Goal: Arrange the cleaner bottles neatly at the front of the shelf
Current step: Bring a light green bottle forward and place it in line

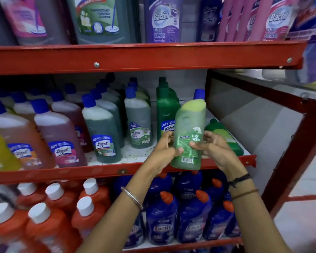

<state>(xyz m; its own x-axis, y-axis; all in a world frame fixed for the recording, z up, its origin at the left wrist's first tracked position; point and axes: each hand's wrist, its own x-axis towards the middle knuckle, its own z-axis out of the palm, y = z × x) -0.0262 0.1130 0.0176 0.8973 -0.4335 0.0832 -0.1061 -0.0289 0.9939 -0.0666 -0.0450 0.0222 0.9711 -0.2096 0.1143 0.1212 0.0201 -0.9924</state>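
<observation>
A light green Bactin floor cleaner bottle (pixel 189 132) with a blue cap is held upright, slightly tilted, just in front of the middle shelf's red front edge (pixel 98 172). My left hand (pixel 165 150) grips its left side and my right hand (pixel 211 147) grips its right side. Behind it stands a dark green Lizol bottle (pixel 165 106). Another green bottle (pixel 224 136) lies on its side at the shelf's right end. To the left stand a Bactin bottle (pixel 138 117), a green Lizol bottle (pixel 102 132) and pink Lizol bottles (pixel 60 139).
The top shelf holds large purple, pink and green cleaner bottles (pixel 162 19). On the bottom shelf are orange bottles with white caps (pixel 49 216) and dark blue Bactin bottles (pixel 190 216). A red upright frame (pixel 299 143) bounds the shelf's right side.
</observation>
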